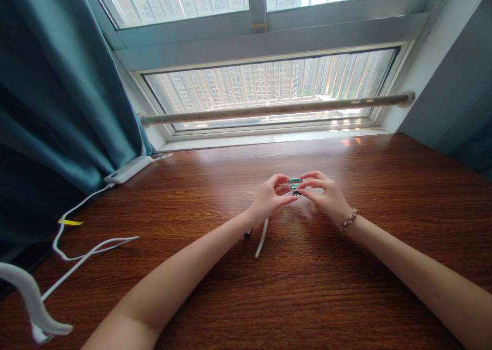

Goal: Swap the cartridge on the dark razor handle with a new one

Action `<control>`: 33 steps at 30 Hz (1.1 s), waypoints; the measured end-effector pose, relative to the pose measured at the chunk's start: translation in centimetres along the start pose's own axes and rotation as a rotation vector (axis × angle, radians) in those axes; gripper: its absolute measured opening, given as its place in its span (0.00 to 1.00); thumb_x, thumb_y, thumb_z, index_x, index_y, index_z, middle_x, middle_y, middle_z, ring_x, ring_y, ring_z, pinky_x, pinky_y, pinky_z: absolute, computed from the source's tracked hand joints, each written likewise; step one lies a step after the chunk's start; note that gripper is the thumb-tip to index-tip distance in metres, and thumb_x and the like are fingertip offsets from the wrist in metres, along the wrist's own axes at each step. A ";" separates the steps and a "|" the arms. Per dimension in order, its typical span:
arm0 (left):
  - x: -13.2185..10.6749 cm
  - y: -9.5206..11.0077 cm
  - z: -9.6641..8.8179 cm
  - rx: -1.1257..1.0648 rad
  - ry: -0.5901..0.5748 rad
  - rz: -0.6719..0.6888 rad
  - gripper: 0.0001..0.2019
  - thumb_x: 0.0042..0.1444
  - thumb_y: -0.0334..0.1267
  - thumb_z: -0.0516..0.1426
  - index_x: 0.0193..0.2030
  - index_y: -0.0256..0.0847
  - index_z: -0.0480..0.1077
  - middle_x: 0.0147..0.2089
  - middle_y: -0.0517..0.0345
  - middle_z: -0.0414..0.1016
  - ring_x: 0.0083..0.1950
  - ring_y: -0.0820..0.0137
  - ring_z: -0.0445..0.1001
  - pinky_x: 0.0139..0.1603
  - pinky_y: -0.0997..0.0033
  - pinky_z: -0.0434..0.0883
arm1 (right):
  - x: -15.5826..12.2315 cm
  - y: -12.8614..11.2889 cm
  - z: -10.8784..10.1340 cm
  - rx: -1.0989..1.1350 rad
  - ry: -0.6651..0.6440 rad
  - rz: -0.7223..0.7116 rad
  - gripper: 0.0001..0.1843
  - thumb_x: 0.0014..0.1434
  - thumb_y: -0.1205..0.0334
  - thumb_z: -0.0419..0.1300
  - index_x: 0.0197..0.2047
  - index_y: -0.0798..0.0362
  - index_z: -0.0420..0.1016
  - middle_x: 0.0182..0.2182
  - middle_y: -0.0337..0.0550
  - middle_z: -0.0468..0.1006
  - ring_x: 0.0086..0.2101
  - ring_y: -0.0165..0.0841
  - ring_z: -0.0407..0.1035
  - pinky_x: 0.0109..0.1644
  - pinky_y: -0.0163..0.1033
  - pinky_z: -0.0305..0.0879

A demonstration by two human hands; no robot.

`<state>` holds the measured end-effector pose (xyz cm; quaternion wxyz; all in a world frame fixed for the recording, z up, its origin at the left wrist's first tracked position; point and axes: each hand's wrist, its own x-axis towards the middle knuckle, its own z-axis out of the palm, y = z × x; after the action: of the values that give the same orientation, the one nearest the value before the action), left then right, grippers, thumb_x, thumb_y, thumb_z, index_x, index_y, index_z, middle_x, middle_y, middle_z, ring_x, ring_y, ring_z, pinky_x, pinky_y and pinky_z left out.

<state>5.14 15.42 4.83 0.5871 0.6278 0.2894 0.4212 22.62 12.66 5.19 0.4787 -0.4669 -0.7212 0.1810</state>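
Between my two hands, just above the brown table, is a small battery holder [295,186] with green-and-black cylinders in it that look like batteries. My left hand [273,192] grips its left side, thumb below and fingers above. My right hand [322,188] pinches the right side with thumb and fingertips, hiding part of it. A slim white rod-like piece [262,240] extends on the table below my left hand, its upper end hidden. Beside it, a small dark object [248,233] is mostly covered by my left wrist.
The brown wood-grain table [307,288] reaches to a window with a metal rail [277,109]. At left lie a white power strip or adapter [128,170], a white cable [82,255], a yellow strip [71,222] and a curved white object [26,293]. A blue curtain [73,83] hangs there.
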 end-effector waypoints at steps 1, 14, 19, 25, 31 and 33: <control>0.0 0.0 0.0 0.002 0.001 0.002 0.24 0.37 0.31 0.65 0.41 0.35 0.59 0.44 0.52 0.66 0.47 0.65 0.69 0.51 0.61 0.66 | 0.0 0.0 0.0 -0.032 0.005 -0.030 0.04 0.50 0.62 0.60 0.30 0.51 0.75 0.37 0.43 0.71 0.40 0.34 0.65 0.47 0.42 0.61; 0.1 -0.2 -0.1 0.064 0.060 0.025 0.24 0.37 0.32 0.64 0.42 0.34 0.60 0.43 0.52 0.67 0.46 0.67 0.69 0.53 0.61 0.65 | -0.2 -0.7 0.1 -0.153 0.058 -0.004 0.05 0.55 0.63 0.54 0.31 0.54 0.68 0.30 0.43 0.68 0.27 0.29 0.62 0.31 0.35 0.59; 0.1 -0.1 -0.1 0.048 0.050 -0.021 0.24 0.37 0.33 0.64 0.43 0.34 0.61 0.45 0.49 0.66 0.44 0.66 0.71 0.50 0.61 0.67 | 0.0 -0.6 -0.1 0.166 0.120 0.210 0.09 0.54 0.57 0.56 0.32 0.55 0.66 0.20 0.37 0.67 0.21 0.27 0.62 0.24 0.33 0.58; 0.1 0.5 0.0 0.084 0.074 -0.112 0.25 0.36 0.34 0.65 0.44 0.34 0.63 0.50 0.45 0.64 0.40 0.67 0.73 0.47 0.62 0.69 | 0.3 -0.9 -0.1 0.572 0.094 0.295 0.11 0.48 0.60 0.62 0.35 0.55 0.72 0.30 0.42 0.74 0.28 0.31 0.70 0.35 0.38 0.68; 0.1 0.5 -0.1 0.059 0.067 -0.126 0.27 0.35 0.33 0.65 0.45 0.34 0.64 0.51 0.43 0.64 0.39 0.66 0.73 0.46 0.61 0.69 | 0.4 -0.7 -0.2 0.764 0.082 0.311 0.06 0.48 0.61 0.62 0.30 0.55 0.74 0.31 0.42 0.74 0.36 0.32 0.69 0.47 0.41 0.65; 0.2 0.5 -0.2 0.042 0.058 -0.137 0.27 0.35 0.33 0.65 0.45 0.34 0.64 0.51 0.42 0.65 0.40 0.65 0.73 0.46 0.60 0.69 | 0.4 -0.5 -0.2 0.654 0.061 0.313 0.09 0.45 0.61 0.64 0.30 0.56 0.73 0.31 0.43 0.74 0.35 0.33 0.69 0.45 0.41 0.66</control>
<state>4.99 15.59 5.34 0.5926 0.6063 0.3572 0.3919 22.54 12.74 5.84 0.5903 -0.3992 -0.5304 0.4592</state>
